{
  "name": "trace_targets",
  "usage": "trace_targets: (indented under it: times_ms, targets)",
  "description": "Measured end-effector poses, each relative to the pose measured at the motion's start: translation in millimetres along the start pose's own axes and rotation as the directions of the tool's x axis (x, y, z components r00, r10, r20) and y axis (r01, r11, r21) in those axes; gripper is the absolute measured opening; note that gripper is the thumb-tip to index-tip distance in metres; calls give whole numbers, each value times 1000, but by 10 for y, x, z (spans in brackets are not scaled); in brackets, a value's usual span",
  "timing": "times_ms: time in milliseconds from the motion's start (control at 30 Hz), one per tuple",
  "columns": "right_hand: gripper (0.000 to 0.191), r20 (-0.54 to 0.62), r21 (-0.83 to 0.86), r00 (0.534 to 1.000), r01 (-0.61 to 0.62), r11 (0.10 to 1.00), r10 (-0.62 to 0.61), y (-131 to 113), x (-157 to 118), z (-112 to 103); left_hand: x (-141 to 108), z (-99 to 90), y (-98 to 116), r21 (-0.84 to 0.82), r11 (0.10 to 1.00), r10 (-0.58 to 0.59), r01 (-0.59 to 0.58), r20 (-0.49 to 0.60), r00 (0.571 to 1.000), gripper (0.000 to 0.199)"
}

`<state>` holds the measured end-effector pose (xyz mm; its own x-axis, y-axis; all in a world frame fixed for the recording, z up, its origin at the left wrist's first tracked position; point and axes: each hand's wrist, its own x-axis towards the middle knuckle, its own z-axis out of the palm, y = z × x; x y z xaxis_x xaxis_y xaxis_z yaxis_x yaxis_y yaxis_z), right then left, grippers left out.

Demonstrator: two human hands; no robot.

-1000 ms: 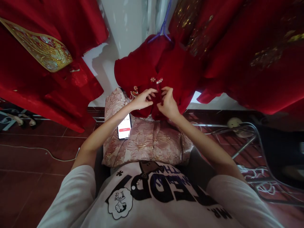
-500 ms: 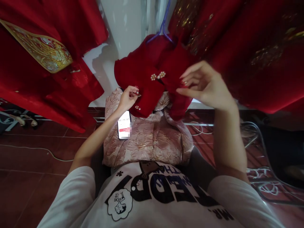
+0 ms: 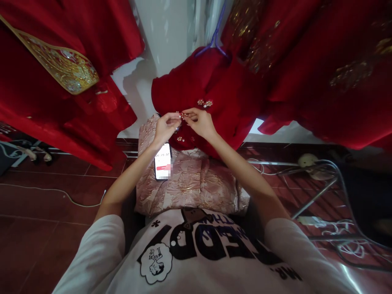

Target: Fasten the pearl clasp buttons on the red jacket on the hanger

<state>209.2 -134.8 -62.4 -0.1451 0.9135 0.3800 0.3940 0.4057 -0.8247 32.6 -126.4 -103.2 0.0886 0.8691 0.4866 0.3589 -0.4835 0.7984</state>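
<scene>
A dark red garment (image 3: 232, 90) hangs from a purple hanger (image 3: 216, 36), its lower part resting on pink brocade cloth over my lap. Pearl flower ornaments (image 3: 205, 103) sit on its front, and another pearl ornament (image 3: 180, 139) shows lower down. My left hand (image 3: 167, 127) pinches at the garment's edge, its fingertips on a small pearl-and-red piece. Touching the same spot from the right, my right hand (image 3: 200, 121) has thumb and forefinger closed on the small beaded piece (image 3: 183, 116). The fingers partly hide it.
A lit phone (image 3: 163, 161) lies on the pink brocade cloth (image 3: 190, 179). Red garments with gold embroidery (image 3: 73, 69) hang at both sides. Metal chair legs and white cables (image 3: 346, 241) are at the right, shoes (image 3: 38, 156) at the far left.
My right hand has moved left and down from the garment's right side to meet my left hand at its edge. The red cloth's right part has swung out.
</scene>
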Motion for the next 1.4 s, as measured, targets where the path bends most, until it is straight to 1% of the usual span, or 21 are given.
trace_targets:
  times_ms: [67,133,267,367,533,633,700,800,867,900,967,1067,1167,1200,1233,1267,1300,1333,1400]
  targets:
    - [14,-29,-3,1000,13,1000,-13,-1,0,46,14,1,-9,9,1000,4,-4,-23,1000,17]
    - [12,-38,-21,999,22,1000,-23,-1,-16,48,21,6,-6,7,1000,1,-1,-39,999,16]
    - [18,-39,-73,998,49,996,-52,15,-39,16,13,11,57,-24,1000,-12,10,-73,997,19]
    - [23,-31,-87,996,80,993,-83,30,-35,22,17,16,112,-10,1000,-12,11,-90,996,21]
    - [22,-82,-121,991,92,988,-102,53,-29,64,37,-1,142,79,996,56,-50,-80,995,21]
    - [20,-94,-125,987,118,985,-130,78,-36,74,22,-44,169,158,983,98,-89,-51,994,20]
    - [19,-88,-129,985,138,982,-150,94,-39,73,9,-82,208,248,960,137,-128,-20,990,20]
    - [19,-87,-141,983,146,979,-160,104,-30,68,21,-143,278,405,887,214,-221,65,975,17]
    - [19,-84,-148,984,146,978,-159,100,-14,69,59,-176,311,471,844,227,-258,124,966,15]
    - [19,-79,-151,984,146,978,-159,97,-4,73,84,-187,319,479,839,214,-258,145,966,14]
    - [19,-68,-155,986,144,977,-155,90,17,84,138,-197,312,443,868,165,-225,170,972,16]
    - [18,-60,-144,987,137,980,-147,89,30,92,187,-175,235,322,933,100,-158,190,977,17]
    - [14,-57,-112,989,130,985,-137,100,-7,44,145,-130,99,221,973,38,-64,123,992,19]
    - [13,-49,-111,991,118,987,-124,107,-34,10,106,-119,51,204,979,6,-29,110,994,21]
    - [12,-30,-121,994,97,988,-101,116,-69,-31,56,-111,7,203,979,-23,-2,121,992,22]
    - [12,5,-144,998,68,987,-68,126,-111,-77,-4,-107,-30,223,975,-40,2,163,986,23]
    - [11,64,-177,998,36,984,-25,138,-157,-124,-69,-105,-60,264,964,-35,-27,230,973,21]
    - [10,143,-219,989,5,976,27,150,-207,-170,-135,-103,-80,320,943,-12,-90,305,952,20]
    - [13,302,-322,943,-38,946,141,178,-307,-244,-258,-90,-96,448,853,57,-268,431,900,19]
